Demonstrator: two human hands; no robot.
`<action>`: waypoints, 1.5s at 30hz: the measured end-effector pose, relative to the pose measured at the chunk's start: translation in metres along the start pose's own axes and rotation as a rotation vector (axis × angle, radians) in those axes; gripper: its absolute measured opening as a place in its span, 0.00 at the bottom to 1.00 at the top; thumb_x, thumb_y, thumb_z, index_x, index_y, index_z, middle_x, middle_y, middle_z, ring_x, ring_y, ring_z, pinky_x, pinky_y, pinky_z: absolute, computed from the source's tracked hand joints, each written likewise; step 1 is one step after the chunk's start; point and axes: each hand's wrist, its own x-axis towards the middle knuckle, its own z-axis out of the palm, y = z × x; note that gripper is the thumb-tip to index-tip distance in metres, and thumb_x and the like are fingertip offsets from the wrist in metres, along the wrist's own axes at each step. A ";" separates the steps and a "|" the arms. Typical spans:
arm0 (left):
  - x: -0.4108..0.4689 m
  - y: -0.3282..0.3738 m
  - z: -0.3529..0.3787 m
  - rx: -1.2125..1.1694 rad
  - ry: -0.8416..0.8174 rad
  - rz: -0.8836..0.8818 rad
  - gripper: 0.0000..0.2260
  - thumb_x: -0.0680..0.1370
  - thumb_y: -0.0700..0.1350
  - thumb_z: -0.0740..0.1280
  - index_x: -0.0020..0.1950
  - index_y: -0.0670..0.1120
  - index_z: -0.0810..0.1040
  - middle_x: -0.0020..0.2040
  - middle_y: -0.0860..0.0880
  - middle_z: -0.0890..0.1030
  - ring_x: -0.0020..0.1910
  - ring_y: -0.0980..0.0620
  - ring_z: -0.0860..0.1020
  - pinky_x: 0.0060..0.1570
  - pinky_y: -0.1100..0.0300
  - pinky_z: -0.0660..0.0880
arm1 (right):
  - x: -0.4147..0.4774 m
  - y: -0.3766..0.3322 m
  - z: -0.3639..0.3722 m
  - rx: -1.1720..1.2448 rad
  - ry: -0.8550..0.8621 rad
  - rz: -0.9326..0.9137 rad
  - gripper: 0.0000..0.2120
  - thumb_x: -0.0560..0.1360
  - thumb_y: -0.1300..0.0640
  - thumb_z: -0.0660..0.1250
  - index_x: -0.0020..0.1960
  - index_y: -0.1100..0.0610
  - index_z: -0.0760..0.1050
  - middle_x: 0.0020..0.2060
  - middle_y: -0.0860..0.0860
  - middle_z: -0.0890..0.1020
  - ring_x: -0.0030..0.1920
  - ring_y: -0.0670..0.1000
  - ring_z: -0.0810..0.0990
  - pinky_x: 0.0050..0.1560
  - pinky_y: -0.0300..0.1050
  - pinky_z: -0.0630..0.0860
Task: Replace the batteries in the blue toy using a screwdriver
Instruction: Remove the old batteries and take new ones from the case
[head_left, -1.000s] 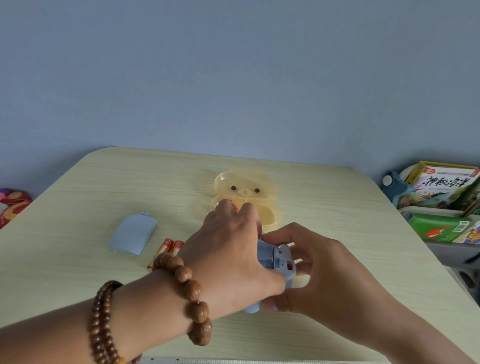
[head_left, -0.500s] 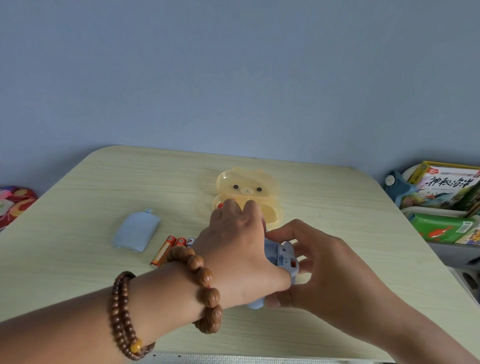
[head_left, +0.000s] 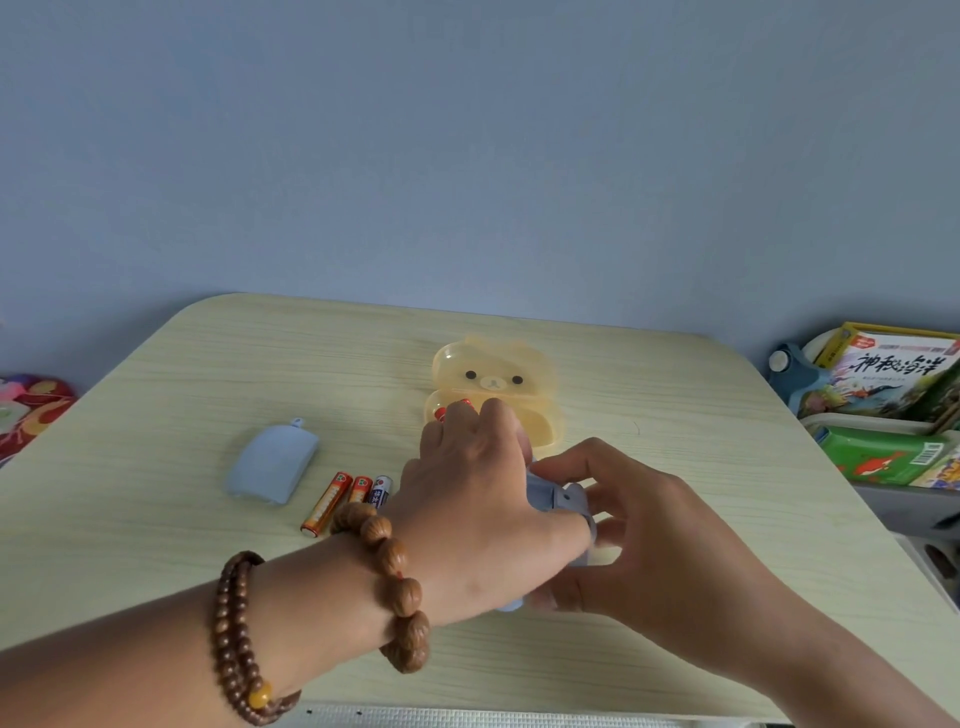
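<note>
The blue toy (head_left: 558, 501) lies near the table's front middle, mostly hidden between my two hands. My left hand (head_left: 478, 499) covers it from the left with fingers curled round it. From the right, my right hand (head_left: 639, 535) grips the toy's side with curled fingers and thumb. The toy's blue battery cover (head_left: 272, 462) lies apart on the table to the left. Three loose batteries (head_left: 345, 499) lie side by side between the cover and my left wrist. A red tip (head_left: 452, 408), perhaps the screwdriver handle, shows just beyond my left fingers.
A translucent yellow bear-shaped box (head_left: 493, 379) stands open behind my hands. The pale wood table (head_left: 701, 415) ends at a blue wall. Right of the table is a shelf with books (head_left: 893, 374). A colourful object (head_left: 31, 410) sits off the left edge.
Both hands stay on the toy. My left arm has shifted slightly right, uncovering a third battery beside the two orange ones.
</note>
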 end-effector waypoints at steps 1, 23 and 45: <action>-0.002 0.000 0.000 0.008 0.007 0.013 0.21 0.62 0.61 0.60 0.51 0.55 0.62 0.51 0.57 0.63 0.57 0.52 0.65 0.61 0.53 0.70 | 0.000 0.001 0.000 -0.006 0.002 0.002 0.30 0.59 0.58 0.87 0.55 0.40 0.78 0.49 0.41 0.87 0.44 0.43 0.87 0.41 0.31 0.80; -0.005 -0.034 0.000 -0.256 0.267 0.283 0.07 0.73 0.59 0.70 0.42 0.57 0.79 0.49 0.60 0.79 0.51 0.62 0.77 0.50 0.66 0.71 | 0.001 0.002 -0.003 -0.002 -0.005 0.060 0.32 0.58 0.52 0.87 0.55 0.37 0.76 0.48 0.42 0.87 0.45 0.44 0.88 0.47 0.38 0.84; 0.063 -0.086 -0.064 -0.170 0.205 0.307 0.16 0.68 0.45 0.81 0.52 0.58 0.83 0.49 0.68 0.81 0.46 0.62 0.81 0.47 0.60 0.81 | 0.009 0.001 0.000 0.002 -0.006 0.099 0.34 0.54 0.46 0.87 0.53 0.28 0.74 0.48 0.36 0.86 0.44 0.41 0.87 0.49 0.37 0.83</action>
